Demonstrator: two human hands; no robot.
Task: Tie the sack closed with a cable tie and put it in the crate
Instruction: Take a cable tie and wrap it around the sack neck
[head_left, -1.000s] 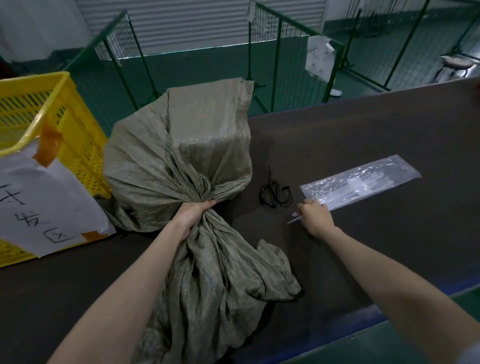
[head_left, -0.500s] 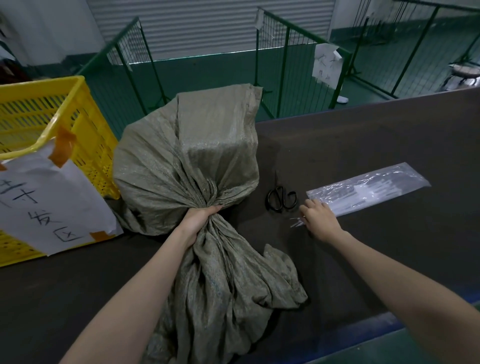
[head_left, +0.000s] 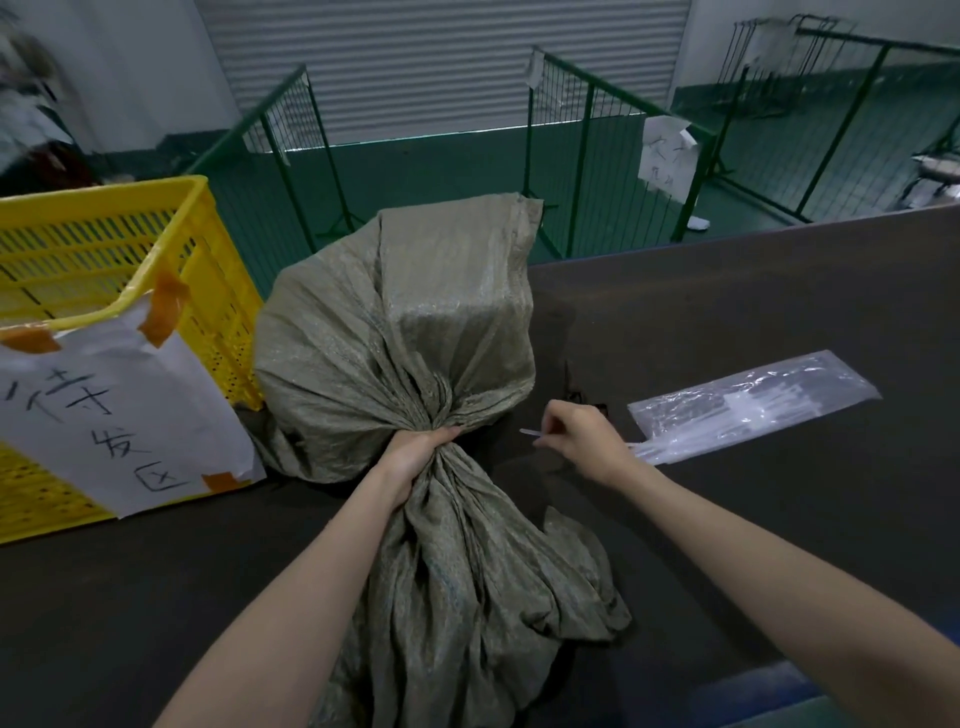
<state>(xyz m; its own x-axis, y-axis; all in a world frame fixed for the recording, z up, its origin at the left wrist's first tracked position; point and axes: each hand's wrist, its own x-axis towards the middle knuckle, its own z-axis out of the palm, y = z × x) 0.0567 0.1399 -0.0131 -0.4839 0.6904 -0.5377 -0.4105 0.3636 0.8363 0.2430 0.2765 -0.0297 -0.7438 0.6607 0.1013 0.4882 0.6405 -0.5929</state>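
Observation:
A full grey-green woven sack (head_left: 400, 353) lies on the dark table (head_left: 753, 312), its loose mouth trailing toward me. My left hand (head_left: 415, 457) grips the bunched neck of the sack. My right hand (head_left: 579, 441) pinches a thin white cable tie (head_left: 532, 432), whose tip points left toward the neck. The tie's tail runs back under the hand to a clear plastic bag of cable ties (head_left: 753, 405) on the right. A yellow slatted crate (head_left: 104, 291) stands at the left, beside the sack.
A white paper sign (head_left: 119, 415) with handwriting is taped to the crate's front. Black scissors (head_left: 576, 392) lie mostly hidden behind my right hand. Green wire fence panels (head_left: 587, 156) stand beyond the table's far edge.
My right hand has lifted off the table with a cable tie drawn from the bag and moved left toward the sack's neck, covering the scissors. My left hand keeps its grip.

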